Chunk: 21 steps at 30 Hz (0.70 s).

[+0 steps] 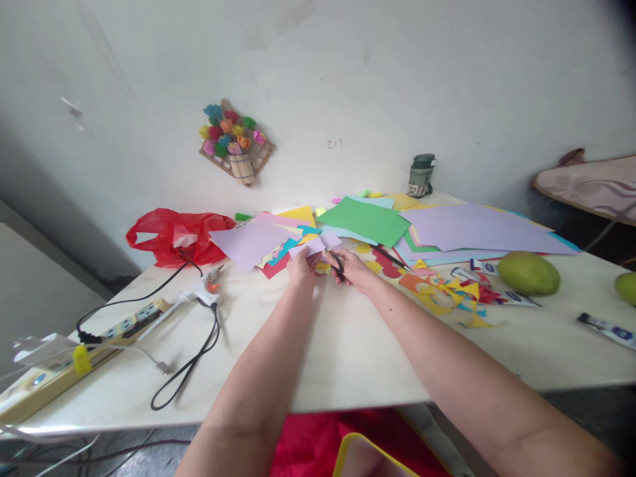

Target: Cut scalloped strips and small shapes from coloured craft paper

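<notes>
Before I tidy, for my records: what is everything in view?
Wall: one, off-white, behind
Flower decoration: one, multicoloured, wall
Written number: one, reddish, wall
Table: one, white, centre
Tumbler: one, green, back right
Plastic bag: one, red, back left
Power strip: one, cream, left
Glue gun: one, white, left
Cables: several, black and white, left
Paper sheets: several, mixed colours, table's back
Markers: several, mixed, behind sheets
Scraps: many, mixed, right of centre
Tubes: at least three, white-blue, right
Fruits: two, green, right
Padded board: one, pale, right edge
Fabric: count unclear, red, below table
Paper piece: one, purple, in left hand
Scissors: one, black, in right hand
Arms and hands: two each, bare, centre
</notes>
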### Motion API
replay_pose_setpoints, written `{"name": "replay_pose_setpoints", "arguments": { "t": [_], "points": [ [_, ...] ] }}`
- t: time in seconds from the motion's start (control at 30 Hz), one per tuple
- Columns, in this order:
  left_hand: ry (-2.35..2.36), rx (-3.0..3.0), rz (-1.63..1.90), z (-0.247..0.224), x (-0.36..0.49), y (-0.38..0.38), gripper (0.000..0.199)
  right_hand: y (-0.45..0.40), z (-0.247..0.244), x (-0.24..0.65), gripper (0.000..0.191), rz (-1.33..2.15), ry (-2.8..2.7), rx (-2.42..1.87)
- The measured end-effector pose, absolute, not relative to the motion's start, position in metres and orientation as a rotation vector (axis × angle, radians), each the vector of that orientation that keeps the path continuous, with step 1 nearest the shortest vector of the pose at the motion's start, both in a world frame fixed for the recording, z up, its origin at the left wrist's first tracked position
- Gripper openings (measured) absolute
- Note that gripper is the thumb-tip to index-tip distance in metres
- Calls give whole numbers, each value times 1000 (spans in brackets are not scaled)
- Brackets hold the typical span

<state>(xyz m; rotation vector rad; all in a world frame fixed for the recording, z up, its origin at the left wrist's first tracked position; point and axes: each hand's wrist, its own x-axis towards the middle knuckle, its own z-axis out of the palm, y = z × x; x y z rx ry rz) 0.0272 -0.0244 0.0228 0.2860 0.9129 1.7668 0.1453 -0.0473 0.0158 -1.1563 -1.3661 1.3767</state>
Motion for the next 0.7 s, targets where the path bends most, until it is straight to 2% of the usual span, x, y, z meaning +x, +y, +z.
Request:
{"name": "replay_pose_setpoints", "arguments": {
  "t": [0.4,0.7],
  "points": [
    [1012,235,1765,23,26,-23,10,-51,24,146,54,1338,-1333,-1312],
    [1096,208,1785,34,25,-30,10,-55,30,144,51,1373,-1261,-1371]
  ]
}}
